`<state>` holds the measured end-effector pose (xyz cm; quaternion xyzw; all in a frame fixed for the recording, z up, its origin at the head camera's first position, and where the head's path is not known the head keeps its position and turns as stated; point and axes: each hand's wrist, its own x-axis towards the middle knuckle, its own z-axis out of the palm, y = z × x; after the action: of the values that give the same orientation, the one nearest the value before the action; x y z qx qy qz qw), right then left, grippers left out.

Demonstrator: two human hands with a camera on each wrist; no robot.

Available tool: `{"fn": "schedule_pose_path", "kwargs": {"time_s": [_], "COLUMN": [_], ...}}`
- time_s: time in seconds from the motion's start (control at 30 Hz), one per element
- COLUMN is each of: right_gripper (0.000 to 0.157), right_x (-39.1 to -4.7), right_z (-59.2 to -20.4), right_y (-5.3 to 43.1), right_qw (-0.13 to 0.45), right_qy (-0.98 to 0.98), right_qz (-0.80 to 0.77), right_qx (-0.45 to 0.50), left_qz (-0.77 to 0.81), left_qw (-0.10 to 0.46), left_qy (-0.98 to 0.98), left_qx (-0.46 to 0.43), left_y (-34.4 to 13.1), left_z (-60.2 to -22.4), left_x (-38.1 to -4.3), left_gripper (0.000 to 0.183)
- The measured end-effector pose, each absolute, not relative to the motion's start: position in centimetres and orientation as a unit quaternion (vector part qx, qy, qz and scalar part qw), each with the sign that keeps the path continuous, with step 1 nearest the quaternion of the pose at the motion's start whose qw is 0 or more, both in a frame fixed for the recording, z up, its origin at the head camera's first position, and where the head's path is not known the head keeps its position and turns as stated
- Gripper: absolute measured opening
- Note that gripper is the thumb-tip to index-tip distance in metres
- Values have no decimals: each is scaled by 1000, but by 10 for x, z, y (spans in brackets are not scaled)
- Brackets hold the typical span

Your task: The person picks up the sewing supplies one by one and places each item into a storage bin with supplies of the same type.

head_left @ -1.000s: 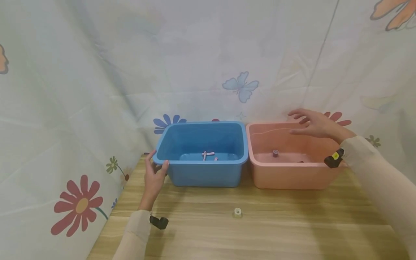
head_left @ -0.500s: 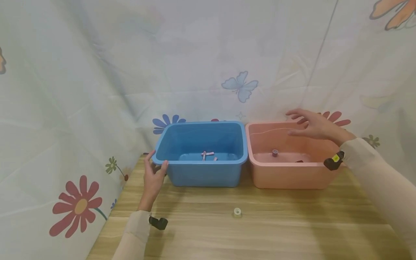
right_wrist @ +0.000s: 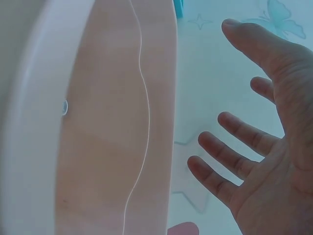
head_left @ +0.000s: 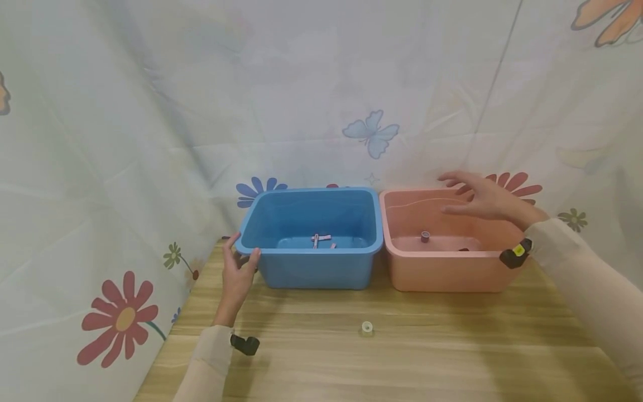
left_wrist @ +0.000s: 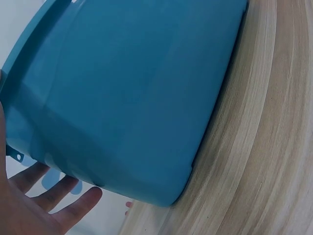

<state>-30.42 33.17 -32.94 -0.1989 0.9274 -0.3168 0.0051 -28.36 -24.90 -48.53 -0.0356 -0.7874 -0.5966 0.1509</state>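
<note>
In the head view my left hand [head_left: 238, 279] holds the front left corner of a blue plastic bin [head_left: 321, 269], thumb on the front and fingers along the side. The left wrist view shows three of its fingers [left_wrist: 80, 208] beside the bin's wall. Several small pink strip-like pieces [head_left: 321, 238] lie inside the bin. Over a pink plastic bin [head_left: 454, 273] my right hand [head_left: 484, 198] hovers with fingers spread and nothing held. A small purple-grey cylinder [head_left: 425, 237] with a hollow top and a partly hidden dark piece [head_left: 464, 249] lie in that bin.
A small cream ring-like piece [head_left: 367, 327] lies on the wooden table [head_left: 427, 357] before the bins. The two bins stand side by side against a patterned cloth backdrop [head_left: 301, 100]. A thin pale wavy line [right_wrist: 146, 105] crosses the pink bin's inner wall.
My right hand has drifted slightly left and down above the pink bin. The left hand stays at the blue bin's corner, and the small pieces lie where they were.
</note>
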Motion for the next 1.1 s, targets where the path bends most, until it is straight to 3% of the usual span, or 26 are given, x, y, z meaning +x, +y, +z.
{"fn": "schedule_pose_path", "kwargs": {"time_s": [0.27,0.43,0.67,1.1], "right_gripper": [80,82,82,79], "right_x": [-299,-296,-289,-286], "right_z": [-331,-331,-331,-336], "right_y": [325,321,317,315], "right_qw": [-3,-18,-47,-52], "right_qy": [930,940,961,949], "right_qz": [-310,-278,-207,-229], "right_qx": [-199,-196,-178,-208], "left_qz": [-601,-597,-590,-587], "left_qw": [141,128,155,156], "left_qy": [-786,-792,-792,-794], "left_qx": [-29,-24,-29,-32], "left_y": [-248,-239,-247,-248], "left_z": [-481,-458,-485,-486], "left_x": [-282,-267,-283,-284], "left_gripper": [73,74,71,71]}}
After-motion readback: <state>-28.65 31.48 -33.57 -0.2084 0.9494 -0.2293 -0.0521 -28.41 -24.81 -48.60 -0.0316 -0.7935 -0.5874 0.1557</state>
